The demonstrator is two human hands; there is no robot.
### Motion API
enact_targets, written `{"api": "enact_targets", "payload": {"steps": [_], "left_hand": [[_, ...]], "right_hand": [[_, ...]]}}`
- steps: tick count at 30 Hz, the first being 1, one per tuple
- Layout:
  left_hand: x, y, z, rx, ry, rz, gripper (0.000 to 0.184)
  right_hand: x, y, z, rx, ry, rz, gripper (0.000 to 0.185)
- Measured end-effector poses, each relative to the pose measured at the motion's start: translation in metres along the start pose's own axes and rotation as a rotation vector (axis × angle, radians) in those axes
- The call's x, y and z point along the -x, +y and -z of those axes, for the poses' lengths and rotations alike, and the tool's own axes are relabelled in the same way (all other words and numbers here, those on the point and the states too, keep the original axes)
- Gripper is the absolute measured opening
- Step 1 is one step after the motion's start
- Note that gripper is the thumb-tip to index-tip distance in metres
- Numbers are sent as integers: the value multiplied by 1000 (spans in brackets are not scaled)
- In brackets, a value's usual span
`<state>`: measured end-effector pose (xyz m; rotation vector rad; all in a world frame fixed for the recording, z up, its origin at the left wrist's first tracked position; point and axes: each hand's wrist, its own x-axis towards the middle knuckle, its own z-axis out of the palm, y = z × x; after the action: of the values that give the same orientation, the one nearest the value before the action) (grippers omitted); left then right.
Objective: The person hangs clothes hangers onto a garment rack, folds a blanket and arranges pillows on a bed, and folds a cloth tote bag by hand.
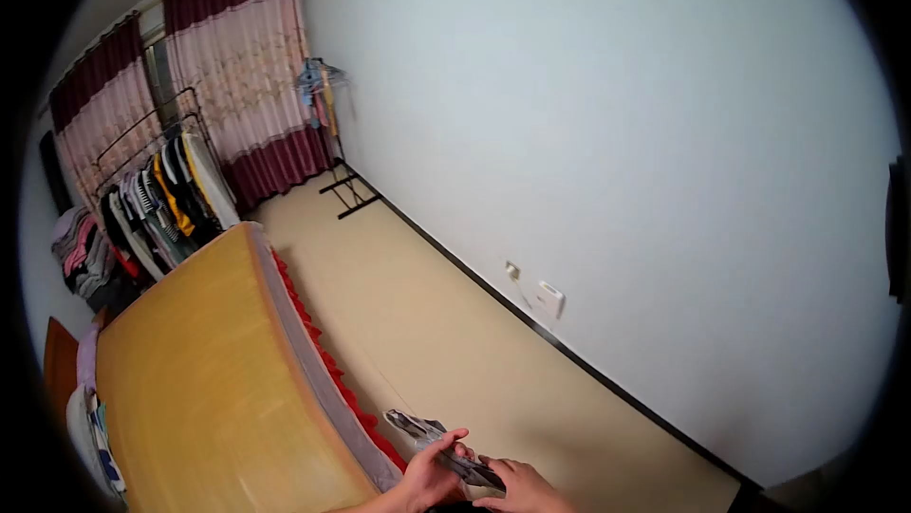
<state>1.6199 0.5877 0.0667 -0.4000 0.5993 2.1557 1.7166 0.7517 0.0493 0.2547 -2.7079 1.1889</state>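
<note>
A bunched grey and dark cloth item (416, 426), perhaps a garment, is held low in the head view, beside the bed's red-trimmed edge. My left hand (438, 473) is closed around its middle with the thumb raised. On the other side, my right hand (522, 487) has its fingers bent over the lower, darker end of the same cloth. One end of the cloth sticks out past my left hand, over the floor. Its exact kind cannot be made out.
A bed with a yellow mat (209, 371) stands at left. Beyond it are a clothes rack (161, 190), a pile of folded clothes (85, 252) and curtains (237, 67). A hanger stand (346, 192) is by the wall (617, 152), which carries a white box (550, 298).
</note>
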Motion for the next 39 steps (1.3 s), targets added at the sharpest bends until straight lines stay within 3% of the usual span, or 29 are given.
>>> {"api": "enact_targets", "payload": {"steps": [1, 3, 5, 7, 9, 12, 15, 17, 19, 23, 25, 27, 30, 33, 35, 36, 37, 39], "left_hand": [[-2, 2, -10, 5, 3, -27, 33], [-12, 7, -32, 105, 39, -127, 29], [-36, 17, -28, 98, -184, -121, 33], [-54, 24, -32, 69, -172, -135, 35], [-80, 38, -36, 49, -280, -111, 41], [-122, 68, -46, -101, -248, -144, 54], [-154, 119, -65, -272, -160, -149, 54], [-180, 146, -63, -335, -153, -202, 54], [-209, 166, -65, -708, -211, -569, 53], [-242, 204, -82, -899, -155, -686, 50], [-258, 224, -87, -1038, -173, -747, 50], [-282, 240, -80, -1133, -115, -741, 51], [-319, 268, -74, -1073, -12, -689, 40], [-341, 309, -103, -933, 72, -648, 40], [-352, 340, -124, -945, 241, -368, 40], [-367, 347, -125, -924, 213, -522, 38], [-383, 355, -125, -923, 221, -531, 38], [-412, 374, -122, -1032, 148, -822, 38]], "right_hand": [[-7, 7, -1, -6, -11, 24, 45], [-28, 20, -2, 37, -121, -144, 52], [-53, 24, 11, -111, -165, -201, 38], [-77, 45, 9, -121, -248, -220, 35], [-107, 65, 5, -131, -231, -178, 34], [-166, 83, 5, -205, -122, -67, 29], [-230, 89, 11, -258, -1, -24, 27], [-272, 88, 27, -295, -81, -20, 26], [-318, 88, 48, -370, -202, -33, 23], [-375, 116, 42, -458, -127, -31, 24], [-404, 131, 49, -397, -257, -56, 28], [-426, 163, 32, -299, -164, 103, 28], [-486, 178, 40, -316, -320, 99, 30], [-561, 186, 55, -331, -446, 120, 32], [-605, 188, 69, -331, -506, 122, 31], [-626, 195, 73, -333, -526, 146, 31], [-647, 204, 75, -335, -532, 156, 31], [-687, 221, 74, -336, -552, 227, 31]]}}
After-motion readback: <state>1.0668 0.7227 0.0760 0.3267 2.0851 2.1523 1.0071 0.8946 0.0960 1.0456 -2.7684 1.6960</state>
